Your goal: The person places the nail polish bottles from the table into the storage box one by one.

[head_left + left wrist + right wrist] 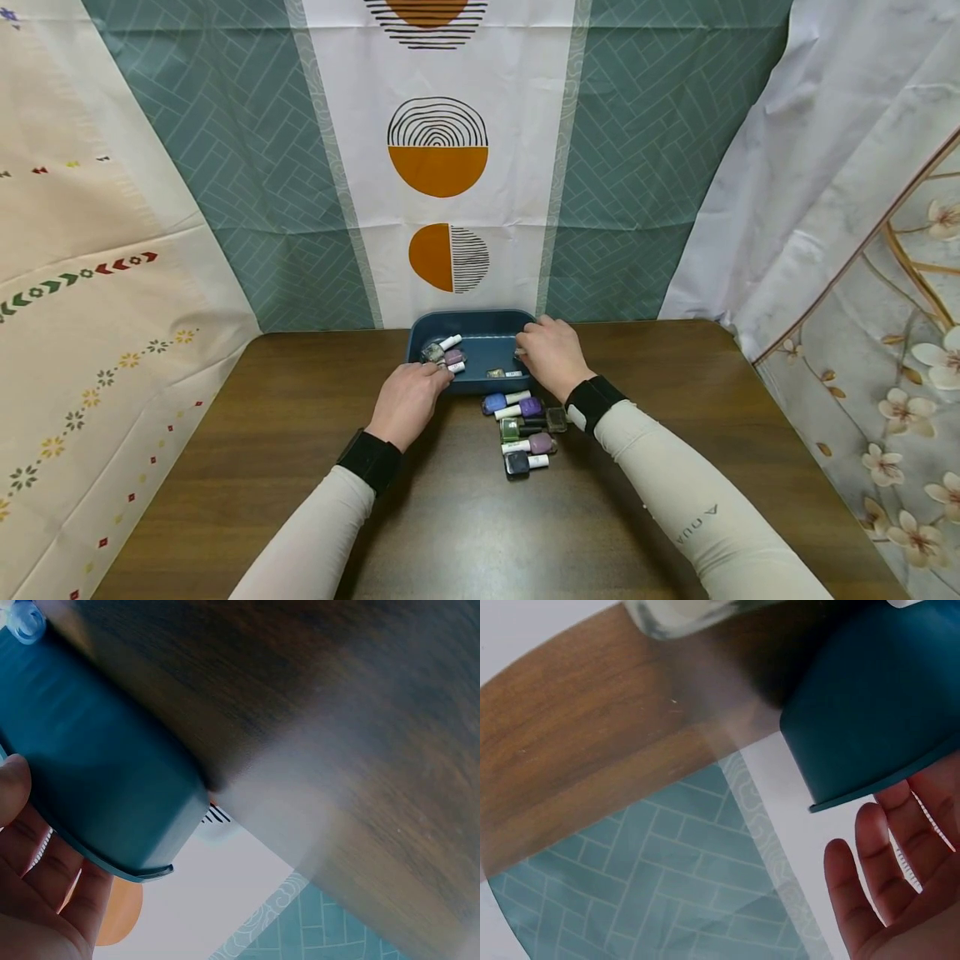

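Tray: the blue tray [480, 327] sits at the far edge of the counter [450, 533], straight ahead of you, probably so both your hands reach it equally.
Left hand: yours [411, 402] is at the tray's front left corner, fingers partly bent and thumb at the rim; you may be steadying that edge or reaching in, but I cannot tell whether you grip anything.
Right hand: yours [553, 354] is over the tray's right side, outer fingers loosely bent and apart; something small shows by your fingertips, though whether you hold it I cannot tell.
Bottles inside: a grey-green bottle [432, 353] and a pink bottle [453, 357] lie at the tray's left, a small gold bottle [495, 374] near its front wall; its sides should stop them rolling off.
Bottles outside: blue [493, 404], purple [530, 407], green [510, 429], black [557, 419], mauve [540, 443] and navy [516, 465] ones lie on their sides in front of the tray, toward its right, seemingly grouped for easy reach.
Backdrop: a patterned cloth [622, 167] hangs behind the tray.
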`<state>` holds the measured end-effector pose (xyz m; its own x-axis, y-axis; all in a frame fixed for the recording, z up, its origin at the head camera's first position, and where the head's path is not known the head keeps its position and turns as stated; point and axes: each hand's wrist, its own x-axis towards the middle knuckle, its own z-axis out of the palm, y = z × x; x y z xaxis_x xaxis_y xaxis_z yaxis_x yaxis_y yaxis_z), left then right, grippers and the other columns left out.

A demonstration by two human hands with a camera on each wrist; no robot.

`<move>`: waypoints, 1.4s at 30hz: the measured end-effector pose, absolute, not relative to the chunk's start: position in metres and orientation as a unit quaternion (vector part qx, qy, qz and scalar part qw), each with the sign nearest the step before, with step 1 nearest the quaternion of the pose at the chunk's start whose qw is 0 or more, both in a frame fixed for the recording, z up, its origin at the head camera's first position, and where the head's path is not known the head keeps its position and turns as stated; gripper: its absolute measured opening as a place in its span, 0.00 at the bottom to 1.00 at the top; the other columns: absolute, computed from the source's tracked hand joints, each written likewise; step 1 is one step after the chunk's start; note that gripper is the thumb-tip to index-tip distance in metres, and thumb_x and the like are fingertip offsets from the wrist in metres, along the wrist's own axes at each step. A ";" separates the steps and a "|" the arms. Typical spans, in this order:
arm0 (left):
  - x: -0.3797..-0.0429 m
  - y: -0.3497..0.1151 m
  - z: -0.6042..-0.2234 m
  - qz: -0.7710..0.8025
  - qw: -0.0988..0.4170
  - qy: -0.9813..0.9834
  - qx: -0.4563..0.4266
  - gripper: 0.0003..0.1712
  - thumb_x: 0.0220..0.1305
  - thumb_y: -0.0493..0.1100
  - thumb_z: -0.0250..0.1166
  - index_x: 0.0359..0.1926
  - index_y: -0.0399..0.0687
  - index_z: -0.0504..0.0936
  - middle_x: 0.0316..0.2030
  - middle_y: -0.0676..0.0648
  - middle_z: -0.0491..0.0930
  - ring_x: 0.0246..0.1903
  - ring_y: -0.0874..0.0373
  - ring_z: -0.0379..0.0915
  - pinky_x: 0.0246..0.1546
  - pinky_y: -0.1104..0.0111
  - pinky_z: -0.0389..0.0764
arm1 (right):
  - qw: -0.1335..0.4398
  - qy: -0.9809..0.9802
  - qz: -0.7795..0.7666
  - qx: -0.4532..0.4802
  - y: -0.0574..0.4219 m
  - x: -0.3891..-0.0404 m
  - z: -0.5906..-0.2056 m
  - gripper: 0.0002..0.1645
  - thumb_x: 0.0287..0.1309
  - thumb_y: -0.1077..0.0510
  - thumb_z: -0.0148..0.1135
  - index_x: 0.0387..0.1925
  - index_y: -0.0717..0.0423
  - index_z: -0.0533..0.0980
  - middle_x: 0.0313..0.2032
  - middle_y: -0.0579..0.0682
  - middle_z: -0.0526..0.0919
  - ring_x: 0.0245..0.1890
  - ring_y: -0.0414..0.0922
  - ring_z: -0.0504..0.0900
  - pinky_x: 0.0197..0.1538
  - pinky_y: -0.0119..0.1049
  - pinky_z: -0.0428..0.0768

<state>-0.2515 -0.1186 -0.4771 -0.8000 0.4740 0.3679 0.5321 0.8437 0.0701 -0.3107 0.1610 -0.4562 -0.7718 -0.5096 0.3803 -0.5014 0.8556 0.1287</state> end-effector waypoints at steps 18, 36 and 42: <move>-0.250 -0.118 -0.476 -0.084 0.168 -0.947 -0.261 0.10 0.75 0.35 0.72 0.53 0.46 0.93 0.45 0.47 0.91 0.44 0.50 0.85 0.60 0.55 0.85 | 0.184 -0.940 -0.016 0.287 0.158 -0.298 -0.450 0.02 0.66 0.52 0.82 0.35 0.41 0.93 0.30 0.43 0.91 0.35 0.49 0.80 0.48 0.47 0.79; -0.250 -0.118 -0.475 -0.091 0.159 -0.949 -0.256 0.11 0.75 0.35 0.72 0.54 0.46 0.93 0.46 0.47 0.91 0.44 0.50 0.85 0.62 0.55 0.84 | 0.160 -0.946 -0.025 0.279 0.153 -0.299 -0.442 0.05 0.63 0.51 0.84 0.31 0.40 0.93 0.27 0.41 0.90 0.37 0.50 0.81 0.60 0.53 0.76; -0.251 -0.118 -0.476 -0.092 0.157 -0.949 -0.257 0.11 0.75 0.35 0.72 0.54 0.46 0.93 0.46 0.47 0.91 0.44 0.50 0.85 0.62 0.55 0.84 | 0.161 -0.946 -0.028 0.278 0.153 -0.300 -0.444 0.04 0.61 0.50 0.85 0.31 0.39 0.93 0.27 0.40 0.90 0.37 0.50 0.81 0.60 0.53 0.76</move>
<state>-0.2511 -0.1177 -0.4764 -0.8180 0.4593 0.3464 0.5174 0.8505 0.0942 -0.2997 0.1530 -0.4441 -0.7929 -0.5359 0.2901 -0.5181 0.8434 0.1420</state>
